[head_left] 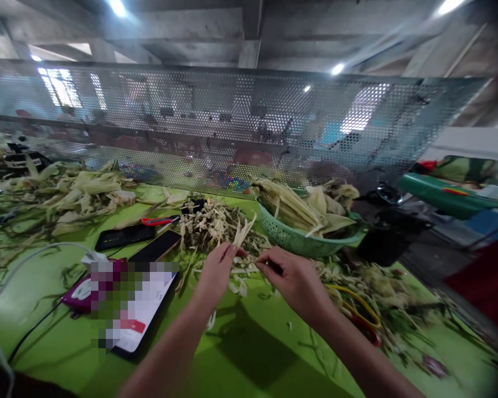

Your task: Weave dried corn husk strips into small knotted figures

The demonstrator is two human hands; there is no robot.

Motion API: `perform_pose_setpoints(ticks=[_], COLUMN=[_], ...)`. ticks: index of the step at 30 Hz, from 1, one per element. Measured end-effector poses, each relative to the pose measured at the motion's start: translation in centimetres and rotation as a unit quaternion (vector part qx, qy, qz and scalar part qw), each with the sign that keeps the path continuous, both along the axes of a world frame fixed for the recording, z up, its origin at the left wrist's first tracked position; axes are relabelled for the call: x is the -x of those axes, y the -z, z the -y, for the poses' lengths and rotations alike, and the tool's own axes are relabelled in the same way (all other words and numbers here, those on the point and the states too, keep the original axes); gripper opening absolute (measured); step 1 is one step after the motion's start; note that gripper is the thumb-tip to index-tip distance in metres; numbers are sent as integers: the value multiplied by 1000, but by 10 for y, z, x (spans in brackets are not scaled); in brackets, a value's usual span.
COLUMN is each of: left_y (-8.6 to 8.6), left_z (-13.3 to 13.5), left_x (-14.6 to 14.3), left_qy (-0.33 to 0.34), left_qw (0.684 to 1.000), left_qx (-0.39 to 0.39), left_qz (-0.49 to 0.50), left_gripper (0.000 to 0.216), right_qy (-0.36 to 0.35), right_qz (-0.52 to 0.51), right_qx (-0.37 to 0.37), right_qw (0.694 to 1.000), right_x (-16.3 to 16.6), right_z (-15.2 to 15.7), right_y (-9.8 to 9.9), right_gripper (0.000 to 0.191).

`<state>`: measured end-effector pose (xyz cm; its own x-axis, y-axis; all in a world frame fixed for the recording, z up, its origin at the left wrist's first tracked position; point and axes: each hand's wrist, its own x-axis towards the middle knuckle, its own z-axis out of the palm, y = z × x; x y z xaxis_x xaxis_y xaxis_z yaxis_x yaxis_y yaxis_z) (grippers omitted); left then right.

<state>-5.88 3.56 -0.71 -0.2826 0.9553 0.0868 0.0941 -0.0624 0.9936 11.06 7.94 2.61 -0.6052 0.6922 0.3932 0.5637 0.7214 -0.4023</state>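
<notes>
My left hand (213,276) is closed in a pinch around a small bundle of pale corn husk strips (244,232), whose split ends fan upward. Close by on the right, my right hand (290,279) has its thumb and index finger pressed together; anything between them is too small to make out. The two hands are slightly apart. Behind the left hand lies a pile of small knotted husk pieces (211,224). Loose husk scraps (240,287) lie on the green tabletop (265,354) beneath the hands.
A green basket (309,246) holds large corn husks (294,207). Yellow-and-red-handled scissors (363,309) lie among scraps on the right. Leftward are a lit phone (147,315), two dark phones, a purple pouch (81,293), a cable and a husk heap (83,193). A perforated screen (216,121) stands behind.
</notes>
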Motion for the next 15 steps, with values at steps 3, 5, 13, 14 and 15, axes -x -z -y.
perform_pose_setpoints(ticks=[3,5,13,14,15], left_y=[5,7,9,9,8], left_z=[0,-1,-2,0,1], left_x=[-8,-12,-7,-6,-5], left_qy=[50,81,58,60,68], left_qw=[996,993,984,979,972], left_qx=[26,43,7,5,2], left_qz=[62,78,-167,-197,-224], left_gripper=[34,31,28,28,28], right_qy=[6,11,-4,-10,-18], right_qz=[29,40,23,28,34], right_qx=[-50,-72,-21,-19,-19], right_qw=[998,997,1000,999,999], right_x=[3,4,-6,-9,-13], right_z=[1,1,-5,-6,-6], right_y=[5,7,-6,-10,-14], right_gripper=[15,17,12,12,12])
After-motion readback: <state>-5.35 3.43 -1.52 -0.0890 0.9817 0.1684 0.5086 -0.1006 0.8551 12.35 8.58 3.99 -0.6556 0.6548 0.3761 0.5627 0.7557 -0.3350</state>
